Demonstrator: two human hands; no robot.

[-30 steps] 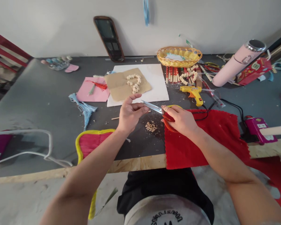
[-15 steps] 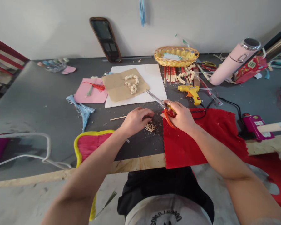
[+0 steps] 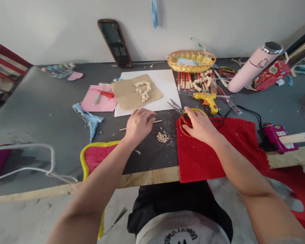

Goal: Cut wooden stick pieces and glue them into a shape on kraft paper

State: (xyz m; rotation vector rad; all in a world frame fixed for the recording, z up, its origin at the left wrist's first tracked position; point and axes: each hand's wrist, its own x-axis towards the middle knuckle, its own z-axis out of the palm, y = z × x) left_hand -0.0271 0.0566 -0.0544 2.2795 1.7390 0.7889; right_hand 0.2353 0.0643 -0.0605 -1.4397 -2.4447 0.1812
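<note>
My left hand [image 3: 139, 126] is over a thin wooden stick [image 3: 158, 121] on the dark table, its fingers loosely bent and apart from the thumb. The stick passes beneath the hand, and whether they touch is hidden. My right hand [image 3: 200, 124] holds scissors [image 3: 179, 109] with orange and yellow handles. Their blades are spread and point up-left towards the white board's corner. Between the hands lies a small pile of cut wooden bits [image 3: 162, 137]. Beyond them, a curved string of pale pieces [image 3: 144, 88] rests on brown paper [image 3: 123, 97] over a white board [image 3: 167, 88].
A red cloth [image 3: 205, 156] lies under my right forearm. A yellow glue gun [image 3: 207, 100], a wicker basket [image 3: 193, 66] and a pink flask [image 3: 254, 67] stand to the right. Left are a blue tassel [image 3: 87, 118], pink paper [image 3: 87, 98] and a yellow-edged pink piece [image 3: 99, 156].
My left hand has moved up-left from the pile onto the stick. The scissors have shifted right and down, and their blades have spread. The stick lies where it was.
</note>
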